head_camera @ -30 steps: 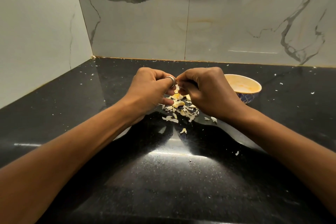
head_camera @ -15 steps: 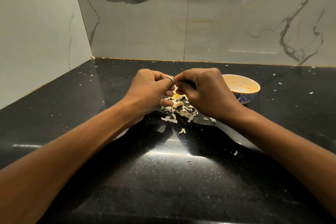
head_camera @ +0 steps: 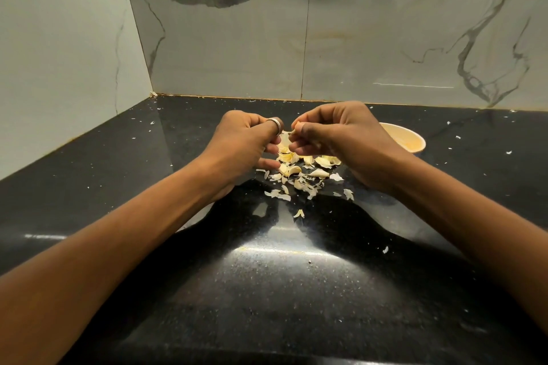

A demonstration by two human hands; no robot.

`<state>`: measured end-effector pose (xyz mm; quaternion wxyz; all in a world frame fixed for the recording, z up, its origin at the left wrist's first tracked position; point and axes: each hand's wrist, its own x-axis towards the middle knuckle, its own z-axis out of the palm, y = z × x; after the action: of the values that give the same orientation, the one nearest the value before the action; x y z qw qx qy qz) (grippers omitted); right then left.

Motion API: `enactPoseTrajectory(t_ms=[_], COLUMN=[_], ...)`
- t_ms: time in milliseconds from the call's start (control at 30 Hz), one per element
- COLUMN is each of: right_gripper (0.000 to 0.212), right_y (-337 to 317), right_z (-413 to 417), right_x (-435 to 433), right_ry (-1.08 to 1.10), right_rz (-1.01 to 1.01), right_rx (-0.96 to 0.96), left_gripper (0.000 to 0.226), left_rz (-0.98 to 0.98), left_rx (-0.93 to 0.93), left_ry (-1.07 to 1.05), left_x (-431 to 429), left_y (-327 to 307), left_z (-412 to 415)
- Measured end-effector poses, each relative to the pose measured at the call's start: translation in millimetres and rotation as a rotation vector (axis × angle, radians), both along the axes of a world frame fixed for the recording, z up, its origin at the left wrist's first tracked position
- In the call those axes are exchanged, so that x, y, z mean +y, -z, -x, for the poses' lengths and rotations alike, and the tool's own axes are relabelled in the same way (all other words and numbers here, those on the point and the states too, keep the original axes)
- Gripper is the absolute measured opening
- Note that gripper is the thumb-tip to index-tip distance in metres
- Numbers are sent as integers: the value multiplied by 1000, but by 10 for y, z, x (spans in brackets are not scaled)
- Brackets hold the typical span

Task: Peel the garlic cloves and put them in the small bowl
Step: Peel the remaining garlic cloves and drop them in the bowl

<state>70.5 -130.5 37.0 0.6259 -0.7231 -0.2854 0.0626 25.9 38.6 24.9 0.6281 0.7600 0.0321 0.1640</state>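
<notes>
Both hands are bunched close together, so starting there: left hand [head_camera: 246,145] and right hand [head_camera: 344,139] hover low over the glossy black speckled stone counter [head_camera: 281,290], nearly touching each other in the middle. Grey-veined white marble wall tiles [head_camera: 355,38] run behind the counter.

The small round cream bowl [head_camera: 415,142] sits on the counter just behind the right hand, which half hides it. Its inside looks yellowish, but I honestly can't tell what's in it.

Under the hands is a scattered pile of pale papery garlic skins and bits [head_camera: 299,178], with stray flecks all over the counter.

The left hand's fingers are curled in around a pale garlic clove [head_camera: 285,139] held between the two hands. The right hand is also curled, its thumb and forefinger pinching the top end of that same clove. A silver band ring [head_camera: 275,124] sits on the left forefinger.
</notes>
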Motion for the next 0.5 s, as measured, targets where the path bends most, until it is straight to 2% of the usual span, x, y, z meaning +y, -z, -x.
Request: enactPoseTrajectory(t_ms=[133, 200, 267, 333, 500], right_gripper=[14, 14, 15, 14, 14], right_y=[-70, -85, -90, -86, -81], right_z=[-5, -5, -1, 0, -3], right_x=[-27, -36, -42, -43, -47], right_ry=[-30, -37, -41, -35, 0], right_rz=[-79, -89, -78, -60, -16], right_rx=[124, 153, 153, 140, 103], left_gripper=[23, 16, 10, 15, 10], left_rz=[1, -15, -44, -81, -205], left_rx=[1, -13, -45, -74, -113], left_ry=[-29, -50, -57, -50, 4], left_x=[32, 39, 48, 57, 27], left_y=[10, 11, 9, 13, 20], left_z=[-21, -19, -4, 9, 25])
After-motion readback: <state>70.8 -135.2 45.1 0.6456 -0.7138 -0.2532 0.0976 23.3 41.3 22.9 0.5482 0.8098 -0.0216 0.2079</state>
